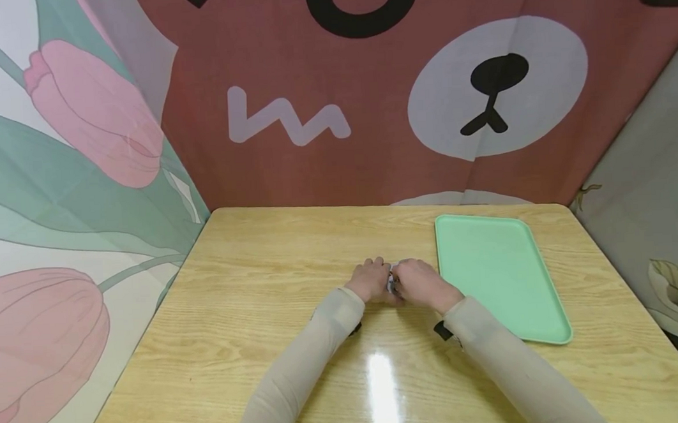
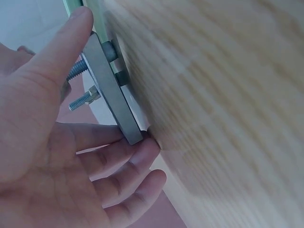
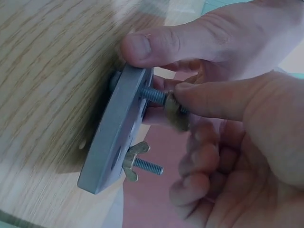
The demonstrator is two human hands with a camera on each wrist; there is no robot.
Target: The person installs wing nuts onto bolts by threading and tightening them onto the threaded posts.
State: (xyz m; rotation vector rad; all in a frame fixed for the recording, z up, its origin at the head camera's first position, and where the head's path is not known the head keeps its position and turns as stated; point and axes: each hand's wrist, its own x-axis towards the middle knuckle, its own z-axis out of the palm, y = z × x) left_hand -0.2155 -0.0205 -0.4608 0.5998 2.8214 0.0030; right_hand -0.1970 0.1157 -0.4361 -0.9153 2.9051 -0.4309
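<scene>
Nearest the camera, the right hand [image 3: 266, 142] seems to pinch 1 wing nut [image 3: 176, 113] partway along its bolt [image 3: 153, 96], apart from the metal plate [image 3: 111, 133]. The left hand [image 2: 52, 152] grips this plate; desk [image 1: 251, 293] beneath it, tray [image 1: 497, 273] to its right. 1 other wing nut [image 3: 130, 164] already sits against it.

Metal plate [image 3: 110, 135]: plain grey. Bolts [image 3: 154, 96]: silver-grey. Wing nuts [image 3: 129, 164]: dull brassy tone. Surface [image 1: 261, 260]: light yellow-tan, streaky wood grain. Tray [image 1: 492, 274], right of frame: solid mint green. Sleeves [image 1: 308, 350], bottom: plain off-white. Backdrop [image 1: 371, 171], top centre: brick red, bear print, black nose [image 1: 500, 73] on pale lilac muzzle [image 1: 546, 105]. Curtain [image 1: 44, 188], left edge: pink tulips [image 1: 98, 115], grey-green leaves on white. Fabric [image 1: 647, 157], right edge: grey, brownish leaf print.
</scene>
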